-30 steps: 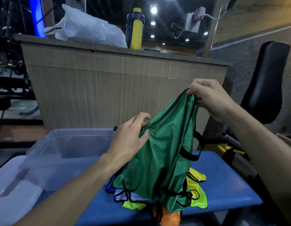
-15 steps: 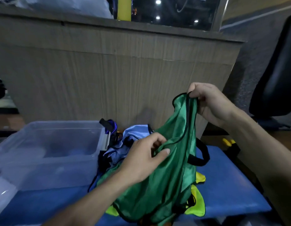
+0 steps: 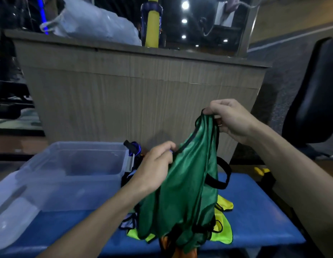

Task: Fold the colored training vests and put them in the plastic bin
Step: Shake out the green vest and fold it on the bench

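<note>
A green training vest (image 3: 182, 192) with black trim hangs above the blue bench (image 3: 255, 216). My right hand (image 3: 231, 120) pinches its shoulder strap up high. My left hand (image 3: 154, 164) grips the black-trimmed edge lower down on the left. Under the green vest lies a pile of vests: yellow (image 3: 224, 229), orange (image 3: 167, 248) and a light blue one (image 3: 127, 223). A clear plastic bin (image 3: 72, 175) stands on the bench to the left, nothing visible inside.
The bin's clear lid (image 3: 11, 216) lies at the front left. A wooden counter (image 3: 139, 84) rises right behind the bench, with a white bag (image 3: 95, 25) and a yellow bottle (image 3: 152, 28) on top. A black chair (image 3: 314, 94) stands at the right.
My left hand has shifted up along the vest's trimmed edge and now grips it. My right hand keeps holding the strap at about the same height. The camera tilted down, then back up.
</note>
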`<state>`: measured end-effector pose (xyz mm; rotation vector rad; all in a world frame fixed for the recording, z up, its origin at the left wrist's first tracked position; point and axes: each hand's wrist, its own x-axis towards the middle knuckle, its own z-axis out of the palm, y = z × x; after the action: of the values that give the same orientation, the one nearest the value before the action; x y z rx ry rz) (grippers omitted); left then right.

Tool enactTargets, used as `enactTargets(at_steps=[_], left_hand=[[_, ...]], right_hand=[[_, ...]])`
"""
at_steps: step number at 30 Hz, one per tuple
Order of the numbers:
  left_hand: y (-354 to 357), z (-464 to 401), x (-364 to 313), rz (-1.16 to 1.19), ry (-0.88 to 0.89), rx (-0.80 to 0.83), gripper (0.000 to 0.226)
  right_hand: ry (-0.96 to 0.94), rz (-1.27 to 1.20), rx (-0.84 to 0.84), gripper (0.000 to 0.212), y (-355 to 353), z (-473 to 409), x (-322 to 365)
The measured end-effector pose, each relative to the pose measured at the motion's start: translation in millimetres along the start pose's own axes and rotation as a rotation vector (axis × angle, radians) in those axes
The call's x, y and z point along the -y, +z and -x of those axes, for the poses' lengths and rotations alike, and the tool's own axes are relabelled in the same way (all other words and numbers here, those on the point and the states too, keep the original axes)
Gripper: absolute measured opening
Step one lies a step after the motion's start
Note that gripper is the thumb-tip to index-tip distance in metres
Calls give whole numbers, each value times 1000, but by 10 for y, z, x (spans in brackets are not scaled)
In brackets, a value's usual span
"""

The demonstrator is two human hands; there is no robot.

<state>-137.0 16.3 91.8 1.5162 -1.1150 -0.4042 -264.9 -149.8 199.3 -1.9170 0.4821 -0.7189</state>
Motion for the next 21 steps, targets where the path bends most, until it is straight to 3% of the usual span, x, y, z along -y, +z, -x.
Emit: enactTargets(at_steps=[2,5,9,12,14,16,18,21], left_hand=[[-47,126,-28,54,-19,87,26],[-87,301,-24,-40,116,94,6],[-101,347,-15,-275,289,-51,34],[-80,414,-159,-372,361,-64,47],[-41,454,-248,-382,387,-43,44],[4,456,-312,-421,436,-28,26],[33,472,-387,-364,449,51,12],[70,486,-506,-111,439,175,21]], right_hand=[[14,-9,-29,23,-5,98,38],[22,-52,-26,32,-27,235,69],[-65,-74,32,35,1,415,114],[-162,-2,195,33,10,550,160],[-211,59,297,32,5,645,217],[-261,132,359,26,1,717,288],[-301,196,407,23,3,774,354],[-325,263,447,21,3,810,418]])
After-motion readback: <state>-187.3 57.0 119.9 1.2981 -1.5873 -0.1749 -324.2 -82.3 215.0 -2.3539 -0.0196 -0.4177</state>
